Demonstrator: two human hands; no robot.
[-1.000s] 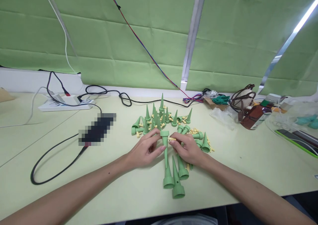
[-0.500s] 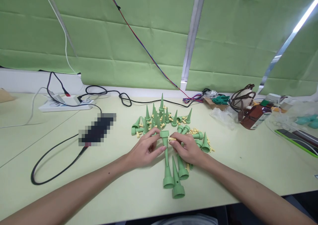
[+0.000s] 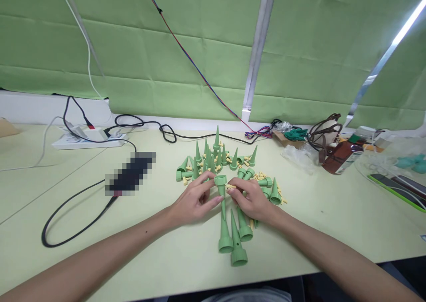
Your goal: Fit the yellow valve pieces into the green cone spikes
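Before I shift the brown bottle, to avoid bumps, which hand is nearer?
Right. The right hand, pinching a yellow piece, is left of the brown bottle; the left hand, holding a green cone, is farther left.

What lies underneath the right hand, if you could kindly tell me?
Partly under the right hand lies a green cone, its wide end showing, with a yellow piece near it. The cone's tip and anything else directly beneath are covered.

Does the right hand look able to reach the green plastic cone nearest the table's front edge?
Probably yes: nothing covers that green cone, and the right hand is close. Its fingers hold a small yellow plastic piece, though, which may hinder grasping.
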